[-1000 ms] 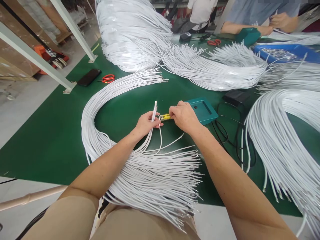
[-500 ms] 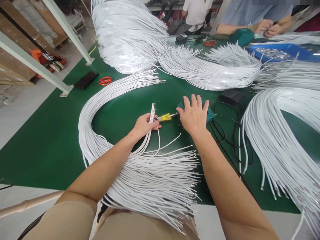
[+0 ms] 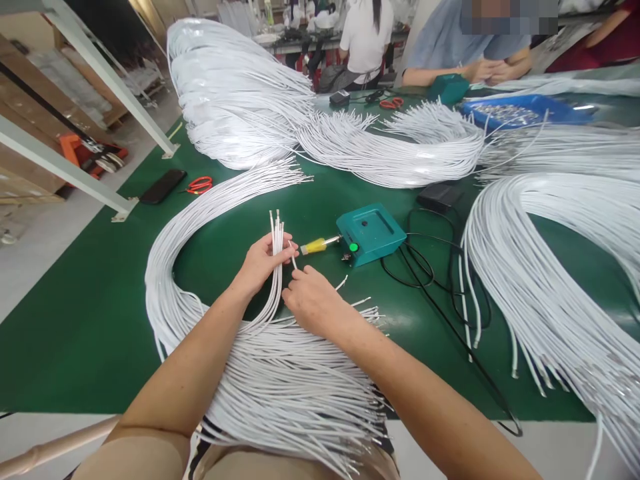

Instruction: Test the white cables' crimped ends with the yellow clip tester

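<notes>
Several upright white cables [image 3: 277, 267] are gripped by my left hand [image 3: 263, 260], their metal-tipped ends above the fingers. My right hand [image 3: 313, 300] is closed on a single white cable [image 3: 293, 257] just right of that group. Beyond both hands, a yellow tool tip [image 3: 314, 247] on a metal rod points left from a teal device [image 3: 373, 230] with a green button. Neither hand touches the device. A large curved bundle of white cables [image 3: 300, 387] lies below my hands, its ends fanned to the right.
More cable bundles lie at the back [image 3: 240, 93] and right [image 3: 540, 267]. Red scissors [image 3: 199, 185] and a black phone [image 3: 163, 187] are at the left. Black cords [image 3: 440, 300] trail right of the device. Across the table sits a person [image 3: 470, 47] near a blue tray [image 3: 525, 110].
My right hand has left the top of the device and come down left to a single cable beside my left hand. The view has shifted, so the table's things appear further left.
</notes>
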Motion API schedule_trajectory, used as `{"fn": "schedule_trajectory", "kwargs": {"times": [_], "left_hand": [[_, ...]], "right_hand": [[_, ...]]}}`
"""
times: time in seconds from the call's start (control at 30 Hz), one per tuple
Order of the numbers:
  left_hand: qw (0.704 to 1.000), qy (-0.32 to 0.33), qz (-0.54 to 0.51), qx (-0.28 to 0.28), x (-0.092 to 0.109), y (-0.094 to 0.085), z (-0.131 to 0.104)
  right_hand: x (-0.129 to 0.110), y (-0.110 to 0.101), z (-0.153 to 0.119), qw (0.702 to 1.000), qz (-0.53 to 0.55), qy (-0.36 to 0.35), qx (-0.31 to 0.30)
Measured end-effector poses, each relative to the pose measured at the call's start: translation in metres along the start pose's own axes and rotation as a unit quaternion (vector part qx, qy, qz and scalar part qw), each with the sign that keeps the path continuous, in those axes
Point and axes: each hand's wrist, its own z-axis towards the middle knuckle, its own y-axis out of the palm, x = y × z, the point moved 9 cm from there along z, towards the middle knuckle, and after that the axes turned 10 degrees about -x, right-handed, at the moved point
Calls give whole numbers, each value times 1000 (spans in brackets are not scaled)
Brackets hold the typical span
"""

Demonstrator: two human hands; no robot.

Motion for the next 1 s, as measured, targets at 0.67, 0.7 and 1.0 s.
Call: {"fn": "schedule_trajectory", "kwargs": {"times": [0.67, 0.7, 1.0], "left_hand": [[996, -15, 85, -36, 2, 28, -11], [996, -10, 82, -32, 2, 27, -11], [998, 22, 16, -58, 9, 32, -11]], "right_hand": [[118, 1, -26, 704, 636, 240, 204], [117, 1, -26, 698, 643, 239, 207], [102, 20, -17, 529, 805, 199, 181]]}}
